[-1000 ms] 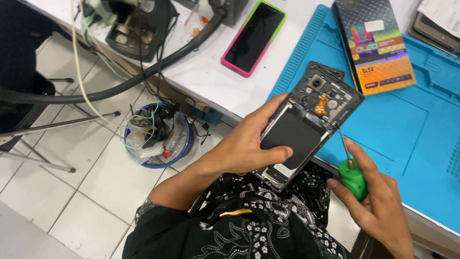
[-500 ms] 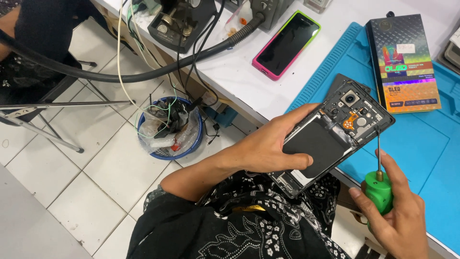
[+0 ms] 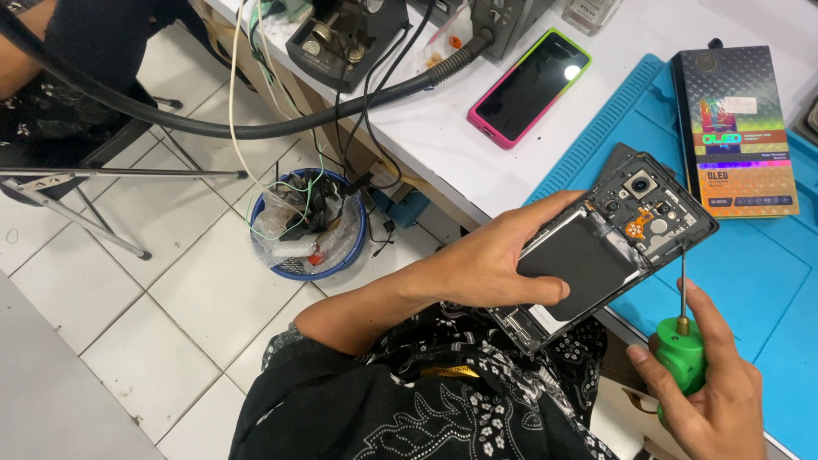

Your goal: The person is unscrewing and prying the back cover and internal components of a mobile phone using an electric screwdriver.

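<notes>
white table (image 3: pixel 443 136) ran along the top, with a blue mat (image 3: pixel 750 281) on its right part. a boxed screen part (image 3: pixel 734 132) lay flat on the mat, and a pink-cased phone (image 3: pixel 530 87) lay face up on the bare table, well apart from the hands. a blue bin (image 3: pixel 308 223) of scraps stood on the tiled floor below.

opened phone (image 3: pixel 601 251) was held tilted over the mat's near edge, back cover off, camera end pointing away. left hand (image 3: pixel 503 260) gripped it: fingers curled round the far side, thumb pressed flat on the dark battery area. right hand (image 3: pixel 711 388) was closed round the green handle of a screwdriver (image 3: pixel 682 328); its thin shaft stood upright, tip touching the phone's right edge near the camera end.
</notes>
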